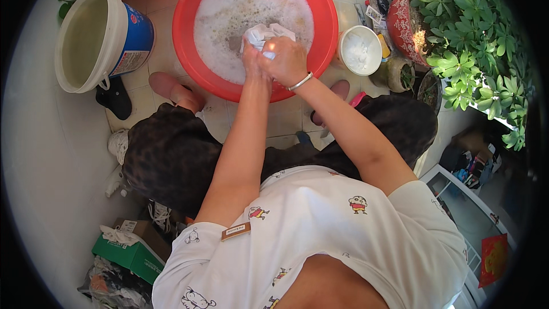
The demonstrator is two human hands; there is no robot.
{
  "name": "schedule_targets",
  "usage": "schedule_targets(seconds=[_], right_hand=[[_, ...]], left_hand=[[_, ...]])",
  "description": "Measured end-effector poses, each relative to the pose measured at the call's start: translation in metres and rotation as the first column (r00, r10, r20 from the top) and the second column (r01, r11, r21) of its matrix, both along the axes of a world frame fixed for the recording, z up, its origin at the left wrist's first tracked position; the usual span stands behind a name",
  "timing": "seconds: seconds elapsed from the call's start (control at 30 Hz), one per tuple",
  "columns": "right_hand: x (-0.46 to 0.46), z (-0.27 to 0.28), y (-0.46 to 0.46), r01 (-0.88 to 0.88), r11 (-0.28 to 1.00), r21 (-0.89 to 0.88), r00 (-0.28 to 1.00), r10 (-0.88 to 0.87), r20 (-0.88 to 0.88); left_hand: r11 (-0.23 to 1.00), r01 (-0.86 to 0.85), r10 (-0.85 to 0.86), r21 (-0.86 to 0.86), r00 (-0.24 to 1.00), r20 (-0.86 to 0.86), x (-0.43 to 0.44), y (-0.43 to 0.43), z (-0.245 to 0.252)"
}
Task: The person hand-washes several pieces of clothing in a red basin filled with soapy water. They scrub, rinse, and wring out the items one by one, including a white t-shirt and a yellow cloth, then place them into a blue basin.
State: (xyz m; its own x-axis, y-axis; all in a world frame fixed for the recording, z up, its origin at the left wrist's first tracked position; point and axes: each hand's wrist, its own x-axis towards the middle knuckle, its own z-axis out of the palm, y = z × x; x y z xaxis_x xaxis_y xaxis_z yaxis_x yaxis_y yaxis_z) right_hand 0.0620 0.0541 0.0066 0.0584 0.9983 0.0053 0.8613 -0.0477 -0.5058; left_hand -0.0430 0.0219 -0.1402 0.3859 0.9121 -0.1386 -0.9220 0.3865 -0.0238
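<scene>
A bunched white cloth (271,34) is gripped between my two hands over a red plastic basin (183,43). My left hand (253,59) holds it from the left and below. Close against it, my right hand (286,61) has its fingers curled around the cloth, with a silver bangle (301,81) at the wrist. White suds and grey bubbles (223,13) cover the water in the basin. Part of the cloth is hidden behind my fingers.
At left stands a blue and white bucket (135,38) of cloudy water. A small tub of white powder (361,51) is right of the basin, near a red flowerpot (401,30) and leafy plant (467,30). A black shoe (115,98) lies beside the bucket.
</scene>
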Motion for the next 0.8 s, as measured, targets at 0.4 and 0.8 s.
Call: schedule_targets(seconds=[0.4,0.8], right_hand=[[0.056,-0.057,-0.033,-0.159,0.961,-0.225,0.781,-0.017,-0.624],[-0.023,0.043,-0.107,-0.312,0.948,-0.064,0.939,0.298,-0.171]], left_hand=[[0.965,-0.131,0.016,-0.229,0.894,-0.447,0.017,0.010,0.107],[1.000,0.020,-0.013,-0.017,0.951,0.310,-0.008,0.006,-0.009]])
